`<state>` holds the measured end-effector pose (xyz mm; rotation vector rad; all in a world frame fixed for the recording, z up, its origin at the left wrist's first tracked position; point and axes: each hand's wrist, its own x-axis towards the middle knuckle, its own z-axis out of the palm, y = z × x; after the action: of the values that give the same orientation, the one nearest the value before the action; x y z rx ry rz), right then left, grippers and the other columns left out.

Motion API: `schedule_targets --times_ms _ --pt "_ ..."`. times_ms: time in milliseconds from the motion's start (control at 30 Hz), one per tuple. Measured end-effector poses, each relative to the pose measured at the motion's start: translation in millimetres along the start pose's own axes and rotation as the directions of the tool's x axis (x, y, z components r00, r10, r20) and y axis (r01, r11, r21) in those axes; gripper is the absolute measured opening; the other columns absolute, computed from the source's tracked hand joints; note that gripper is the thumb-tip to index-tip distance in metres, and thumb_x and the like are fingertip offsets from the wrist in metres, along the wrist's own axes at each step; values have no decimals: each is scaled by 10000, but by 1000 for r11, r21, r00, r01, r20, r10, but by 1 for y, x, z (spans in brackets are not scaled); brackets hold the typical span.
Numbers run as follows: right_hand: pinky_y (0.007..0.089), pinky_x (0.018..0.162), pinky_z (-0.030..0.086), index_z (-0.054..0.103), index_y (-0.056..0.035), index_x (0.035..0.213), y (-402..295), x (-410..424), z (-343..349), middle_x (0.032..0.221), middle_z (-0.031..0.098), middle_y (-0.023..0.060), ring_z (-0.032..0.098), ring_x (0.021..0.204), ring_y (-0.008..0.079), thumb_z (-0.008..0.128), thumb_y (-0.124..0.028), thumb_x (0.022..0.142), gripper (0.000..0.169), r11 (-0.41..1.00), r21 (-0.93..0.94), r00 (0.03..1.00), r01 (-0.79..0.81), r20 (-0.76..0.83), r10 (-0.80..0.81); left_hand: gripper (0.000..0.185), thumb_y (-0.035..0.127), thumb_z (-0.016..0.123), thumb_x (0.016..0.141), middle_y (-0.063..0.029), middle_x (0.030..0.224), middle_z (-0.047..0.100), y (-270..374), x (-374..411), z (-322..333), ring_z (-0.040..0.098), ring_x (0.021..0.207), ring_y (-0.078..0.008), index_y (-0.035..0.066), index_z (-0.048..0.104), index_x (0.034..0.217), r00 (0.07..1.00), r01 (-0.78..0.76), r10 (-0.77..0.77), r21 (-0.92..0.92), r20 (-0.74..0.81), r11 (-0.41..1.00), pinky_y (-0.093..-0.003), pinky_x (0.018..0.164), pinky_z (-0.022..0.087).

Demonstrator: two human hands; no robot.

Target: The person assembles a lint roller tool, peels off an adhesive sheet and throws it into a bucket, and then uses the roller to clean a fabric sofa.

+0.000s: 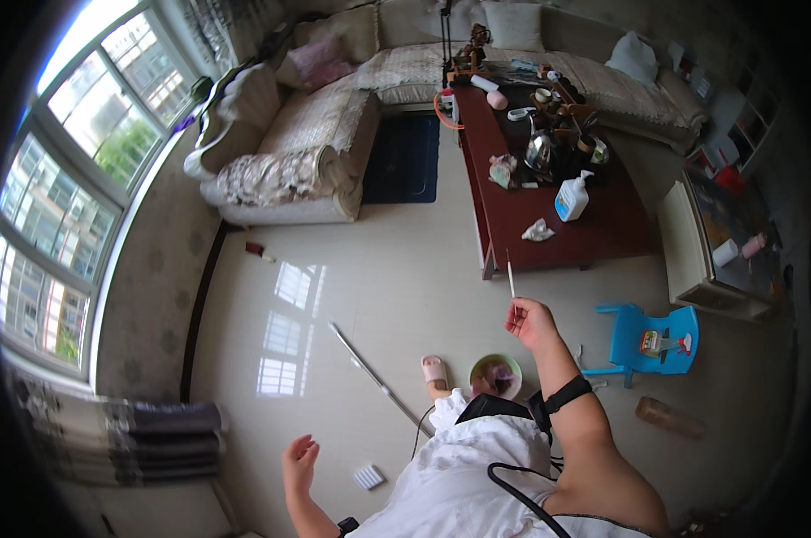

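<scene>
My right hand grips a thin white stick-like tool with a narrow dark tip, pointing towards the coffee table. My left hand hangs at the lower left above the tiled floor, fingers bent, and no object shows in it. On the dark red coffee table stand a white pump bottle and a crumpled white tissue. A basin with a wet-looking cloth sits on the floor near my slippered foot.
A metal pole lies across the floor, left of the basin. A blue plastic chair holds a spray bottle. Sofas line the back; a brush lies near the left one. A cabinet stands at right.
</scene>
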<state>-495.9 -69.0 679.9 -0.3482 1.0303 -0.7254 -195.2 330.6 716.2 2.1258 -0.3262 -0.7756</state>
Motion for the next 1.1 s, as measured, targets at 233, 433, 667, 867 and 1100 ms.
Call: schedule_targets --times_ms 233,433,667,867,1100 --pt "274 526 455 529 -79 748 -73 104 109 637 542 17 527 563 119 563 -118 753 52 991 -5 990 133 -46 -133 269 77 600 757 -85 825 606 137 186 13 562 734 -125 2 567 1013 979 -195 183 150 94 969 -239 647 450" --pt "259 523 452 536 -77 765 -111 169 166 640 544 13 527 561 115 570 -114 752 52 985 15 977 172 -135 -168 281 85 623 742 -76 820 622 211 322 67 577 739 -119 -2 576 1004 933 -211 142 186 330 960 -240 640 459" --pt "273 512 450 539 -75 760 -146 252 212 647 553 17 529 546 122 584 -99 749 53 952 -19 895 304 -337 -292 338 180 635 715 -125 847 625 344 532 127 607 745 -216 31 576 1013 779 -571 309 413 546 710 -290 670 472" --pt "259 497 448 538 -64 750 -201 318 287 621 540 16 523 530 110 567 -80 747 33 927 -17 810 375 -481 -336 337 200 627 719 -138 858 622 480 668 191 609 754 -230 26 574 1002 635 -675 385 240 670 698 -302 674 471" --pt "222 462 439 534 -50 753 -281 441 338 614 522 13 497 497 86 581 -50 731 52 917 -33 792 398 -491 -361 311 168 618 744 -124 866 627 579 749 289 611 791 -203 24 564 1015 507 -699 310 173 804 694 -283 681 470"
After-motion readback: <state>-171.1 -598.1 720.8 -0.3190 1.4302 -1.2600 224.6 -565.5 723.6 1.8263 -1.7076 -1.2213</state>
